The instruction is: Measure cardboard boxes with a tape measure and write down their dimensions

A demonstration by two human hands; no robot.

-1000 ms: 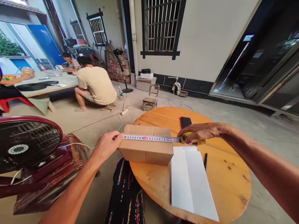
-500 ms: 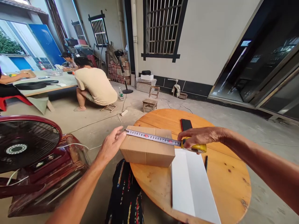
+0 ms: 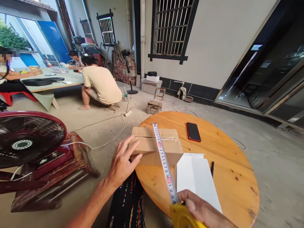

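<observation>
My right hand point(image 3: 198, 207) grips a yellow tape measure point(image 3: 182, 217) low in the view, at the near edge of the table. Its silver blade point(image 3: 163, 158) stretches away from me, over a brown cardboard box point(image 3: 147, 145), with the hooked tip just past the box's far side. My left hand point(image 3: 124, 158) rests at the box's left end, fingers apart, and is off the blade. A folded white sheet point(image 3: 197, 180) lies to the right of the box, partly behind my right hand. Beside the sheet is a black pen point(image 3: 212, 168).
A phone with a red edge point(image 3: 193, 131) lies on the round wooden table point(image 3: 232, 155). To the left stands a dark red fan point(image 3: 30, 142). A small wooden chair point(image 3: 155, 101) is beyond the table. A person in a beige shirt point(image 3: 102, 84) squats near another table point(image 3: 40, 90) with other people.
The tape blade has swung from lying along the box's length to running across it. My right hand has come nearer with the tape measure. My left hand has let go of the blade's tip.
</observation>
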